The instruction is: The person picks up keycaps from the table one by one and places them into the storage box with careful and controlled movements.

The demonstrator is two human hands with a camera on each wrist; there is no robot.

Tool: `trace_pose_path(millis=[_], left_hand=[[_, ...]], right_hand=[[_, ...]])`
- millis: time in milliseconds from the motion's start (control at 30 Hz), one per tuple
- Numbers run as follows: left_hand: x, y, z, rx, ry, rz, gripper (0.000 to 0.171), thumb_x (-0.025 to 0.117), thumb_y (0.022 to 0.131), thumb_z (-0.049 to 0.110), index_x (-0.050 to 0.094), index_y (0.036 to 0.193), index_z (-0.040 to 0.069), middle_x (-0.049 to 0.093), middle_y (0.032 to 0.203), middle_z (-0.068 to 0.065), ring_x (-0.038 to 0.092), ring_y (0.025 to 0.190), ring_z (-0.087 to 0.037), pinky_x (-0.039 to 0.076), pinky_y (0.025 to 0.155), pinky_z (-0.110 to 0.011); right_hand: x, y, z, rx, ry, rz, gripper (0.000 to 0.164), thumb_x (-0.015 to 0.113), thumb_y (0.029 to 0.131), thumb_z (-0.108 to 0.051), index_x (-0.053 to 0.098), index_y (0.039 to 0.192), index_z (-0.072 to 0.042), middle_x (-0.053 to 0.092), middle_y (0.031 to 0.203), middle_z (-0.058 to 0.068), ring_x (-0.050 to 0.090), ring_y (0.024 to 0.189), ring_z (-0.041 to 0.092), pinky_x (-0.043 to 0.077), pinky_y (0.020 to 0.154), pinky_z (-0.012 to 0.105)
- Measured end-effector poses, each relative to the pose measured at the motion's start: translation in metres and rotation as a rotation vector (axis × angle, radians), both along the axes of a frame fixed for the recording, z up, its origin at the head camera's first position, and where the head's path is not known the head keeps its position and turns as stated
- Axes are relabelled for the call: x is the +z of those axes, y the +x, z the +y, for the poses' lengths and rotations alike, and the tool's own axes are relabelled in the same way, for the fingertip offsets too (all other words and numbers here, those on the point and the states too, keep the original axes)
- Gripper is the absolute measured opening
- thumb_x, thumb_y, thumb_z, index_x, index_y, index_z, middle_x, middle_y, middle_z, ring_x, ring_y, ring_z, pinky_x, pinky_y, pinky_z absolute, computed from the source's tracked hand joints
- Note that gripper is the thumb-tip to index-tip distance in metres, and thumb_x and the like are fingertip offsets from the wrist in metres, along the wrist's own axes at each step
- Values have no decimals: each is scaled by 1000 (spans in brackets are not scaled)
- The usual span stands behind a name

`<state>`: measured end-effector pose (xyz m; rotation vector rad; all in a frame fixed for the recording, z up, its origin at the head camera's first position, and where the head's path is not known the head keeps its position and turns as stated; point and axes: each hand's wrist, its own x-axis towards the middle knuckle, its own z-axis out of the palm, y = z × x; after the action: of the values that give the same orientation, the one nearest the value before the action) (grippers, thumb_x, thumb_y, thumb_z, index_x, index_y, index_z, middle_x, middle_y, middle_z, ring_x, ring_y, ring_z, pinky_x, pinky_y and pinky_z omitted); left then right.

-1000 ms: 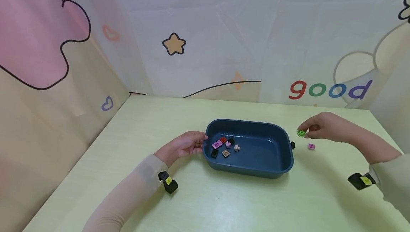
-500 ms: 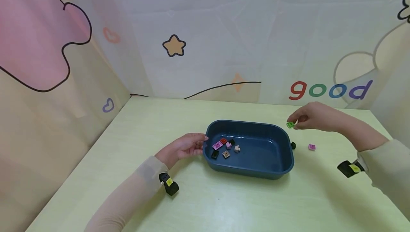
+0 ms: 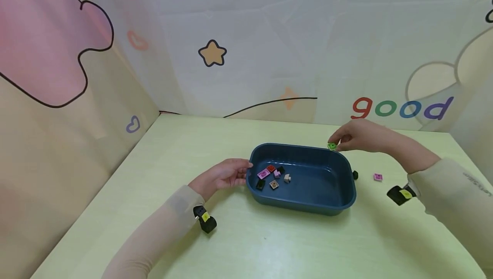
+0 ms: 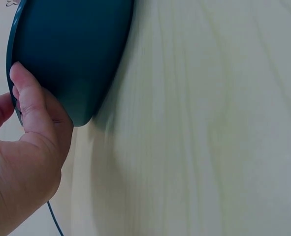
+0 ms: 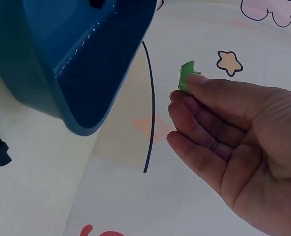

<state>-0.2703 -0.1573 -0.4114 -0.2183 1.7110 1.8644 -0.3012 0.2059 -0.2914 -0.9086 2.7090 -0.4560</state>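
A dark blue rectangular basin (image 3: 304,207) stands on the table. My left hand (image 3: 225,174) holds its left end, with the thumb at the rim and the fingers (image 4: 29,93) against the outer wall. Over the basin's far right corner, my right hand (image 3: 360,135) pinches a small green toy brick (image 5: 186,77) between thumb and fingers. Toward the left inside the basin lie several small bricks: a pink brick (image 3: 263,173), a red brick (image 3: 271,168), a tan brick (image 3: 274,185), a white brick (image 3: 287,178) and black ones.
To the right of the basin a small pink brick (image 3: 378,177) lies on the table (image 3: 239,244). A black piece (image 3: 355,175) sits close to the basin's right end. Behind the table hangs a printed cloth (image 3: 269,56).
My right hand has moved left with the green brick, from near the loose pink brick to the basin's far right corner. My left hand stays at the basin's left end.
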Motion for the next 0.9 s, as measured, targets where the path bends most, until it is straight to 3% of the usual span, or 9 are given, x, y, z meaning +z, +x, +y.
trace_pose_path(millis=[233, 900], left_hand=[[0, 0, -1, 7, -4, -8, 17, 51, 107, 16, 58, 118, 5, 65, 79, 2, 62, 65, -6, 58, 59, -14], [-1, 0, -1, 0, 12, -10, 15, 51, 107, 16, 59, 113, 5, 65, 78, 2, 63, 63, -6, 58, 59, -14]], right_hand=[[-2, -6, -17, 37, -18, 0, 27, 73, 92, -7, 73, 117, 3, 78, 101, 11, 67, 82, 15, 63, 75, 30], [-12, -15, -56, 124, -22, -1, 24, 71, 94, -9, 75, 116, -1, 78, 102, 11, 64, 81, 13, 63, 81, 38]])
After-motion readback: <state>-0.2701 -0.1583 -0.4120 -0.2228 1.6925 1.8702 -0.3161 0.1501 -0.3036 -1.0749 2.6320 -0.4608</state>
